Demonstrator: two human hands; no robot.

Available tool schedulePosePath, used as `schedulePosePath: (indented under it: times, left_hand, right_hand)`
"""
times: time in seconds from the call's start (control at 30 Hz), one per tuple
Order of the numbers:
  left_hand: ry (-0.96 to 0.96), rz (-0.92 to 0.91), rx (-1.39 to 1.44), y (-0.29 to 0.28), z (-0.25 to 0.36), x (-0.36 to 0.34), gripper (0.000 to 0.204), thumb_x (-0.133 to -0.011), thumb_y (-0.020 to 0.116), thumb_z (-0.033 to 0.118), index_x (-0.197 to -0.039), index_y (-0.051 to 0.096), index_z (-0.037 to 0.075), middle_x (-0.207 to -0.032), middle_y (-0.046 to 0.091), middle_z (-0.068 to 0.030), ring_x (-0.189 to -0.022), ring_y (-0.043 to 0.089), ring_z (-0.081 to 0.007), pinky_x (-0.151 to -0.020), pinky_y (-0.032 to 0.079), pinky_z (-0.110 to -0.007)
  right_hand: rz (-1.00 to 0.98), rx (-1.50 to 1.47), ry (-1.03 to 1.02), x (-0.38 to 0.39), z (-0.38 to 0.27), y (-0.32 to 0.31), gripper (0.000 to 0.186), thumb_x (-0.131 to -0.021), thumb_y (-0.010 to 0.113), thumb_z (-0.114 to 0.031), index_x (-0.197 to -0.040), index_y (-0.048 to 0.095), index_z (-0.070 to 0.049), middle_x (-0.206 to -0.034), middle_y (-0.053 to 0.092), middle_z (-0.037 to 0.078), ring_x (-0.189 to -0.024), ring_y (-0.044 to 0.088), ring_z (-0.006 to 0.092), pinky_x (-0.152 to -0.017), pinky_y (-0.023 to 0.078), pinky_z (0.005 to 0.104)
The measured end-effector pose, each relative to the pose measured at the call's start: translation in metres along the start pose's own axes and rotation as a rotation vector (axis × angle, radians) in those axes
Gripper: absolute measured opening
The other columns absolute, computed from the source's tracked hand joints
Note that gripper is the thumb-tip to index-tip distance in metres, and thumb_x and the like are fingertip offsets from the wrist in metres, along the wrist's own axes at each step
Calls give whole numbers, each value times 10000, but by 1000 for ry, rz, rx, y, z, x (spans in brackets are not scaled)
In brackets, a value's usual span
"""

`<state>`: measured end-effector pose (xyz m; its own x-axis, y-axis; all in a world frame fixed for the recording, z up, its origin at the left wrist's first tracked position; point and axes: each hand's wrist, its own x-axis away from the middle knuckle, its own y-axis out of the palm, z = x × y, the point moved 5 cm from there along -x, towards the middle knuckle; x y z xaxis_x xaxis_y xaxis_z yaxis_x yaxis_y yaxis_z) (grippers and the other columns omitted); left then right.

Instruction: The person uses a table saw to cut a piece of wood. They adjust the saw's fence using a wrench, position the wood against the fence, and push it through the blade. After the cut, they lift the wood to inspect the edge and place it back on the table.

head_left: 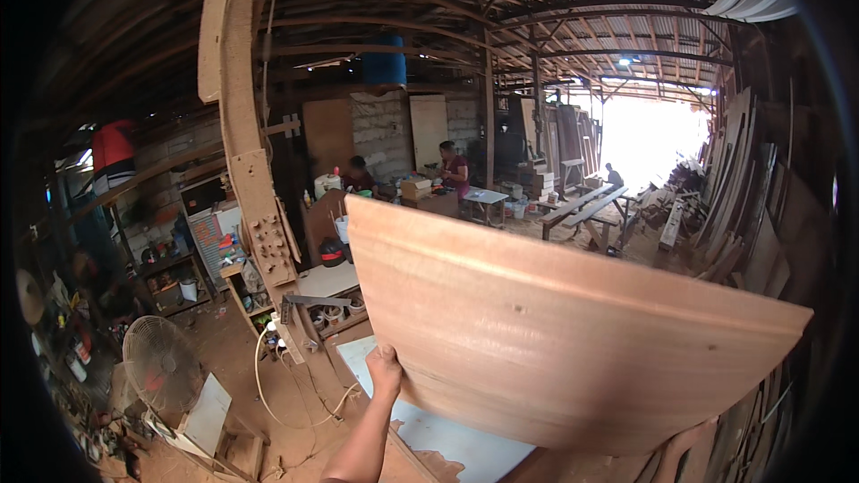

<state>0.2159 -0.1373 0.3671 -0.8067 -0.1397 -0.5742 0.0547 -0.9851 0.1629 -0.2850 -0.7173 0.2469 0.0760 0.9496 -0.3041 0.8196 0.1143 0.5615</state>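
Observation:
A large, flat wooden panel (555, 331) is held up before me, tilted. Its grain runs lengthwise, and a ridge or moulding crosses it near the far edge. My left hand (385, 370) is closed around the panel's left edge, low down. At the lower right edge my right hand (687, 440) is partly seen against the panel, its fingers mostly hidden. Beneath the panel lies a pale blue-white board or tabletop (465, 436), with a patch of brown showing at its near edge.
A standing fan (161, 362) is at the left. A wooden post (246, 143) rises nearby, with a loose cable (259, 353) at its foot. One person (455, 170) stands at the back beside a small table (483, 198). Long planks (729, 188) lean along the right side.

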Motion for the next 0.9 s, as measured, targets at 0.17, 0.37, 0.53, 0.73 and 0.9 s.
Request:
schedulePosePath:
  times: [0.17,0.37,0.53,0.73,0.9]
  left_hand:
    - [-268,-49,-284,19,58,0,716,-1065,683,595,-1113,786,-112,-1014,832,-209,-955,763,-228,-888,582,-401]
    - [-356,-305,-554,23,30,26,813,-1006,688,693,-1206,755,-92,-1086,802,-294,-1081,788,-391,-945,578,-441]
    - [-461,-507,-854,-2,-34,71,905,-1012,605,746,-1354,697,-86,-1237,751,-351,-1220,720,-484,-1066,552,-499]
    - [-543,-890,-994,-36,-85,123,928,-1028,582,727,-1426,638,-110,-1296,702,-398,-1280,666,-527,-1105,526,-530]
    - [-443,-971,-919,-82,-104,156,917,-1033,642,646,-1528,502,-113,-1413,622,-431,-1349,605,-551,-1143,503,-526]
  right_hand:
    - [60,250,134,11,-55,-25,937,-1128,379,-737,-1650,459,37,-1609,570,214,-1382,608,329,-1146,472,446]
    - [114,638,385,66,-87,-71,976,-1081,494,-760,-1619,505,54,-1594,587,231,-1409,603,360,-1193,449,437]
    - [195,1133,662,125,-90,-105,1066,-1021,549,-810,-1612,493,76,-1605,565,282,-1482,554,401,-1234,423,455]
    - [174,1351,766,190,-100,-184,1073,-1013,585,-792,-1582,501,114,-1579,569,320,-1474,565,402,-1223,439,480]
    - [213,1308,707,255,-116,-244,1018,-1026,570,-773,-1469,618,143,-1493,636,334,-1454,585,397,-1224,427,468]
